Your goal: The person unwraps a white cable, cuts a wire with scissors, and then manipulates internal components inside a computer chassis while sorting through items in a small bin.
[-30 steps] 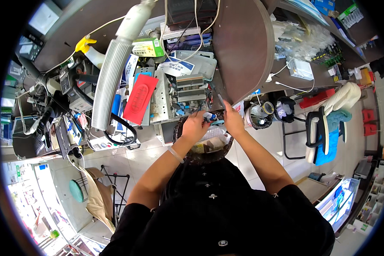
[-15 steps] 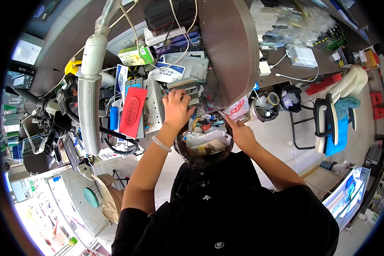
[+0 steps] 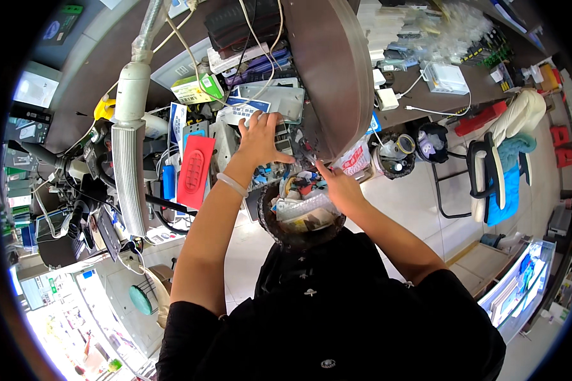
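My left hand (image 3: 258, 143) has its fingers spread over a grey slotted metal piece (image 3: 281, 134) on the cluttered desk, thumb pointing right. Part of that piece is hidden under the hand. My right hand (image 3: 344, 190) is closed round a thin, slender tool (image 3: 311, 159), whose tip points at dark scraps on the desk; its exact kind is too small to tell. Directly below both hands stands a waste bin (image 3: 265, 219) with a dark liner, filled with wrappers and scraps. Left of my left hand lies a red tray-like piece (image 3: 196, 173).
A ribbed white fume-extractor arm (image 3: 128, 171) stands at left. A brown curved partition (image 3: 337, 70) rises beyond my right hand. A green-and-white box (image 3: 197, 89) and papers lie at the back. More bins (image 3: 395, 155) and a chair (image 3: 486, 181) are at right.
My left hand has spread its fingers and shifted slightly up from its earlier curled grip. My right hand has moved left and a little up with the tool. More small parts show beside the bin.
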Demonstrator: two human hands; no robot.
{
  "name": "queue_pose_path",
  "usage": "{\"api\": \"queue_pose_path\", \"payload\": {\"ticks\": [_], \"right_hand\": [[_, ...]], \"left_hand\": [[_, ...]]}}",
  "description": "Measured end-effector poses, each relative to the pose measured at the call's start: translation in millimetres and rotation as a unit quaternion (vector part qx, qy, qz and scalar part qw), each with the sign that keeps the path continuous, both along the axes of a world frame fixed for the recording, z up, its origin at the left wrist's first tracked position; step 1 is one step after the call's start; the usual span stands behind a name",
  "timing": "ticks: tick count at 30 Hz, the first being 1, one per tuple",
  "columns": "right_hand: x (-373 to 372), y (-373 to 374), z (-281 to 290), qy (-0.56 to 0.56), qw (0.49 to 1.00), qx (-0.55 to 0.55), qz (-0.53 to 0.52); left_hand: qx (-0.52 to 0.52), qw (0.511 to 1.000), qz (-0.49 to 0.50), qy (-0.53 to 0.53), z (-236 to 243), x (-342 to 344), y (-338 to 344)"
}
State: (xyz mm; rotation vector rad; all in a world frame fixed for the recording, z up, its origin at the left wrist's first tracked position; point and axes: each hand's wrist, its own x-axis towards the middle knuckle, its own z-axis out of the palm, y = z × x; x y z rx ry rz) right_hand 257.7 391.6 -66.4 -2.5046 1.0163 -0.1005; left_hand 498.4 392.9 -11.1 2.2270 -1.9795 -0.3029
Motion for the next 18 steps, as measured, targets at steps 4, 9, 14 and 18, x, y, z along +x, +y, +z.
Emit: {"api": "queue_pose_path", "payload": {"ticks": [4, 9, 14, 18], "right_hand": [[-31, 20, 12, -0.031, 0.998, 0.054, -0.032], [-30, 24, 17, -0.098, 0.991, 0.058, -0.076], [-25, 31, 15, -0.111, 0.989, 0.069, -0.071], [-25, 27, 13, -0.116, 0.986, 0.096, -0.075]], "left_hand": [[-0.058, 0.995, 0.068, 0.044, -17, -2, -26], [0.029, 0.989, 0.147, 0.008, -28, -29, -71], [0.001, 0.984, 0.083, -0.157, -32, -40, -92], [0.165, 0.940, 0.052, -0.292, -26, -32, -110]]}}
